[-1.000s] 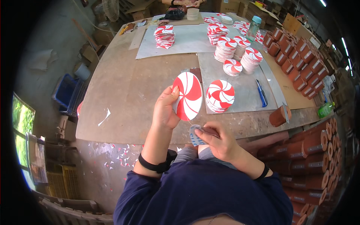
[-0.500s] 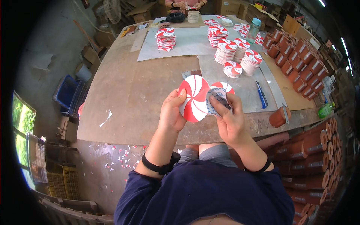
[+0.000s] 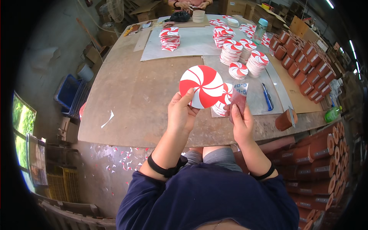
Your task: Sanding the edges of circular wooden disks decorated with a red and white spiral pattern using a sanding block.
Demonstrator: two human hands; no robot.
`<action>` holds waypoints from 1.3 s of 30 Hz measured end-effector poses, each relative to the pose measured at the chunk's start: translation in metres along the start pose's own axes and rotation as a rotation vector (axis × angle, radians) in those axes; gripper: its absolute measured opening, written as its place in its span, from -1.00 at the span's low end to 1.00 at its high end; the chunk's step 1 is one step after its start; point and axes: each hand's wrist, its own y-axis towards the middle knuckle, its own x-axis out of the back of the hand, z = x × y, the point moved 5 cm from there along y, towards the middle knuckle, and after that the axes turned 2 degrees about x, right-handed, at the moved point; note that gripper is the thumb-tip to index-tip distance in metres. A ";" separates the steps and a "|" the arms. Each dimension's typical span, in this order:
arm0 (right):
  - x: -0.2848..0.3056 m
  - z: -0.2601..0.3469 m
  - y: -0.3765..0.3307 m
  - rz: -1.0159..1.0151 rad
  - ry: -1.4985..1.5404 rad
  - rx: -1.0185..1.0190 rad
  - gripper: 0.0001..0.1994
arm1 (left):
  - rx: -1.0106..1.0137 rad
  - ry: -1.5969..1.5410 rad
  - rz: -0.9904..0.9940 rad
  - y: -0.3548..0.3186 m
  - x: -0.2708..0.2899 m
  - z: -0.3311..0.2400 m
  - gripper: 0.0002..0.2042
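Note:
My left hand point(image 3: 181, 114) pinches a round red-and-white swirl disc point(image 3: 209, 80) by its lower left edge, thumb on the patterned face. In my right hand point(image 3: 243, 123) is a folded piece of sandpaper point(image 3: 239, 100), reddish-brown on one side with a printed pale backing. A small gap separates the sandpaper from the disc. Between the hands, on the table, a stack of similar discs point(image 3: 219, 110) shows partly; the held disc hides some of it. Several more disc stacks point(image 3: 257, 66) stand beyond, to the right.
A blue utility knife point(image 3: 267, 97) lies right on the worktable point(image 3: 126, 92). Brown cylinders point(image 3: 303, 65) are piled along the right side, and one cylinder point(image 3: 284, 120) sits near the front edge. A bottle point(image 3: 260, 28) stands farther back. Another person's hands point(image 3: 191, 6) work at the far end.
The disc has been raised and turned in my left hand. The sandpaper has come away from the disc's right edge and now points upward, its reddish-brown side showing.

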 end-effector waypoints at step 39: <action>0.045 0.009 0.022 -0.065 0.144 -0.130 -0.47 | 0.172 0.303 0.179 0.008 -0.001 0.027 -0.90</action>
